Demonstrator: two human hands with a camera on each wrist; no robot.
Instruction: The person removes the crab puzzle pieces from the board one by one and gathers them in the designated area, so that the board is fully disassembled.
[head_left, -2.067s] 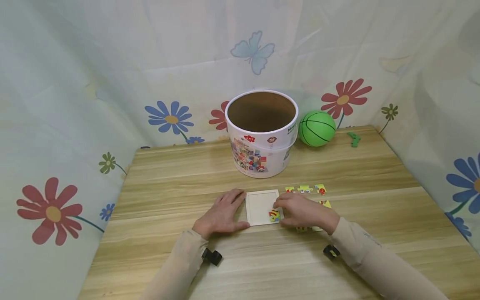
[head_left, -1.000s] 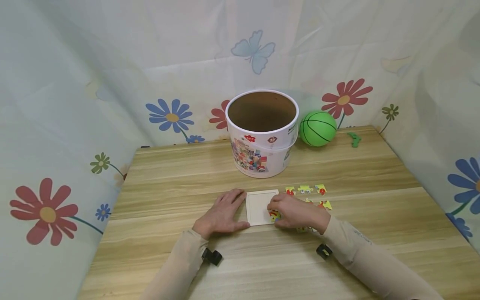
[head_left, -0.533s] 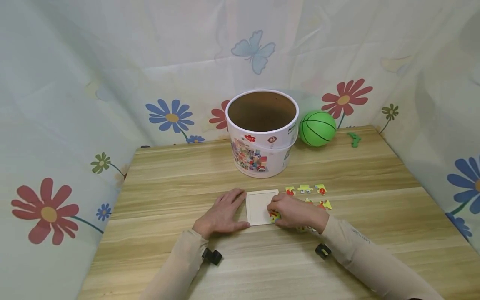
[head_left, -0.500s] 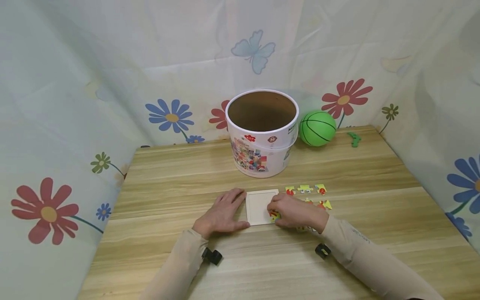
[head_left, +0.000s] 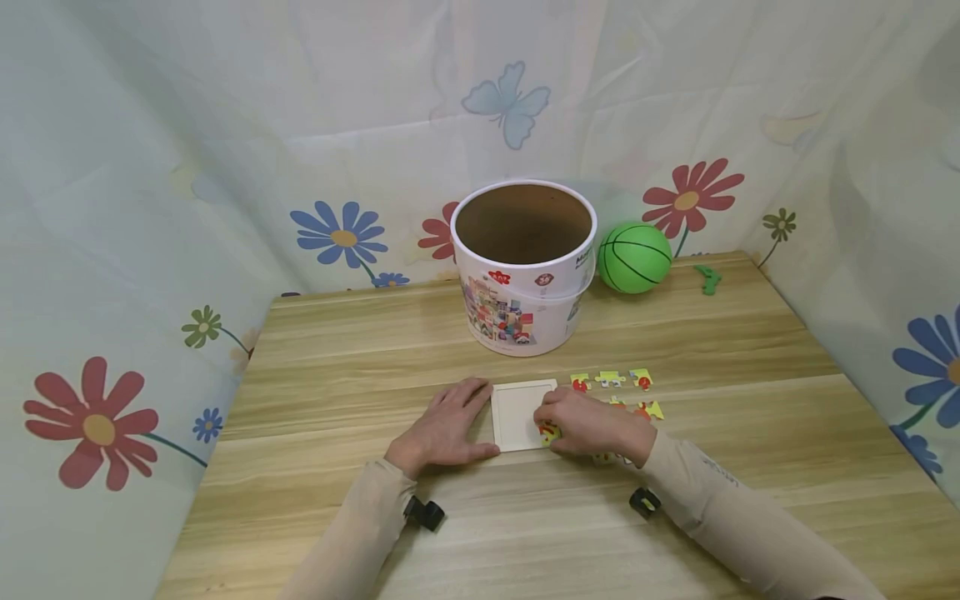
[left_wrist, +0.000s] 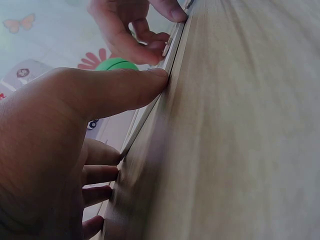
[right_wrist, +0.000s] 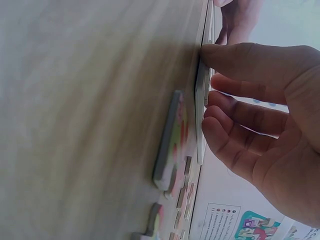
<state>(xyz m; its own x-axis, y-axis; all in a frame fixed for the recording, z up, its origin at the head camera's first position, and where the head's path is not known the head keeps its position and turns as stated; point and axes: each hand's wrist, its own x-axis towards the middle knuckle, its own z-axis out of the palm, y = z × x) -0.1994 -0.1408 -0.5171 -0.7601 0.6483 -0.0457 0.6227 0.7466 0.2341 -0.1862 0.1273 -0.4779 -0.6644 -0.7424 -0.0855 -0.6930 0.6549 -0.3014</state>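
Left hand [head_left: 444, 432] lay flat on the light wooden table [head_left: 360, 367], fingers straight, thumb and fingertips touching the left edge of the white square puzzle tray [head_left: 517, 408]; it gripped nothing. The left wrist view showed the thumb [left_wrist: 125, 90] pressed against the tray's rim.

Right hand [head_left: 592, 423] sat over the tray's right side, fingers curled down onto the colourful yellow-red puzzle piece [head_left: 550, 432] at the tray's front right corner. The piece lay in the tray, mostly hidden under the fingers. In the right wrist view the fingertips [right_wrist: 220, 120] met the tray edge [right_wrist: 202, 95]; couldn't tell whether they pinched the piece or only pressed it.

Loose yellow-red jigsaw pieces [head_left: 611, 379] lay on the table just right of the tray, more partly hidden under the right wrist. Behind the tray stood an open white round printed tub [head_left: 523, 267], with a green ball [head_left: 634, 257] just beside it to the right and a small green piece [head_left: 707, 278] near the back right edge.
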